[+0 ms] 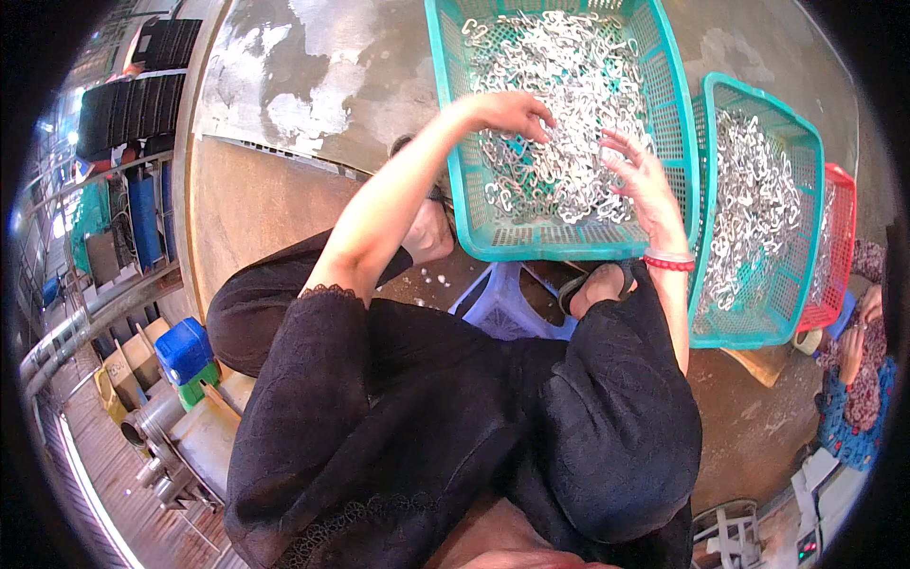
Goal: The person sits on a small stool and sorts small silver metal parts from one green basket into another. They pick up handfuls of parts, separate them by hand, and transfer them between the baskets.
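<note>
A large green plastic basket (457, 204) stands in front of me, holding a heap of small silvery metal S-shaped hooks (569, 85). Over the left part of the heap hovers my left hand (512, 114), palm down with fingers loosely bent and apart, holding nothing I can see. My right hand (641, 178) is above the basket's right side, its fingers spread and turned toward the left hand, with no piece visible in it. A red beaded bracelet (669, 264) circles the right wrist.
A second green basket (758, 322) with similar hooks stands at the right, a red basket (839, 256) behind it. A blue plastic stool (507, 299) is below the near rim. Another person's hand (850, 351) shows far right. Blue jug (185, 351) and metal pipes lie left.
</note>
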`<state>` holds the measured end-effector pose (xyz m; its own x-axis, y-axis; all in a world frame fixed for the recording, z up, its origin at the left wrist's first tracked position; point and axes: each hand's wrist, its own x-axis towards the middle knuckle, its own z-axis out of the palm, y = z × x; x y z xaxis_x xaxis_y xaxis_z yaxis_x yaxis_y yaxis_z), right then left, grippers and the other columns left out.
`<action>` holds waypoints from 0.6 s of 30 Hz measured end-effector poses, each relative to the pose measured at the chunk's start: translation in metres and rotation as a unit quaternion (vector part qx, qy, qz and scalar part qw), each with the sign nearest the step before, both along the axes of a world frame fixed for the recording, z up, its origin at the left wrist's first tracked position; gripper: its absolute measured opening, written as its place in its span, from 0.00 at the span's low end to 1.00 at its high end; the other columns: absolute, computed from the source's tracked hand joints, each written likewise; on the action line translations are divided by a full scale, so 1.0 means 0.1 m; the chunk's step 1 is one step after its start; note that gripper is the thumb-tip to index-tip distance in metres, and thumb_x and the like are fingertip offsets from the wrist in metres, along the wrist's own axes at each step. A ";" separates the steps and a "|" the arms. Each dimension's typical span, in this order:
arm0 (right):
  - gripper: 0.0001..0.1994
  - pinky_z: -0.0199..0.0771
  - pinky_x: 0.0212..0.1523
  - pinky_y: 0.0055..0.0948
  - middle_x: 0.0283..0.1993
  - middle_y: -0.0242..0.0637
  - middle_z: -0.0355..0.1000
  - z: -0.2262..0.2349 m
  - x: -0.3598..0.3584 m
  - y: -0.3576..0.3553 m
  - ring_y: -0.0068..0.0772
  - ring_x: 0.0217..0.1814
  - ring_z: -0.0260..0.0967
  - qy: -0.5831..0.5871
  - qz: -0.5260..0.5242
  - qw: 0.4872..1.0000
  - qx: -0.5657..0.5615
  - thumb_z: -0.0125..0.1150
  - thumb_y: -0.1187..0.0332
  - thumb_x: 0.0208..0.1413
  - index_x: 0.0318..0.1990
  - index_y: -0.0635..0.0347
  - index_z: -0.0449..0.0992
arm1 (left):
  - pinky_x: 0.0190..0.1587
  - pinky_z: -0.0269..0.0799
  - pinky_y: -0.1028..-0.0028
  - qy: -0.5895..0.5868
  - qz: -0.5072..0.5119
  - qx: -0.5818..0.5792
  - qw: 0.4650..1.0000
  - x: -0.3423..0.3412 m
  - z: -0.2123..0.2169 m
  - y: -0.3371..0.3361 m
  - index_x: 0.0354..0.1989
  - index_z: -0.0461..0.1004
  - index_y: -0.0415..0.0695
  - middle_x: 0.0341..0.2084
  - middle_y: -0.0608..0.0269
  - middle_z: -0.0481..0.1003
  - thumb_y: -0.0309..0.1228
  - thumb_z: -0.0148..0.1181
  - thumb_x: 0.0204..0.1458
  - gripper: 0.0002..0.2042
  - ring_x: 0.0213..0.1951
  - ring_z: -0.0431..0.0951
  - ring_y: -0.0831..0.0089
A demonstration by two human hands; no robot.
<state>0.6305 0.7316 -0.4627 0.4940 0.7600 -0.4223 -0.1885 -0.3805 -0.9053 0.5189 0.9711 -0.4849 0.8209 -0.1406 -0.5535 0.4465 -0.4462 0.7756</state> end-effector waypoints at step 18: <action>0.11 0.65 0.26 0.31 0.20 0.41 0.68 -0.08 0.12 -0.16 0.28 0.24 0.67 -0.175 0.084 0.964 -0.182 0.62 0.64 0.45 0.25 0.65 0.72 | 0.29 0.72 0.78 0.051 0.020 0.000 0.998 -0.03 0.48 0.06 0.48 0.69 0.46 0.35 0.63 0.75 0.41 0.51 0.54 0.16 0.37 0.74 0.75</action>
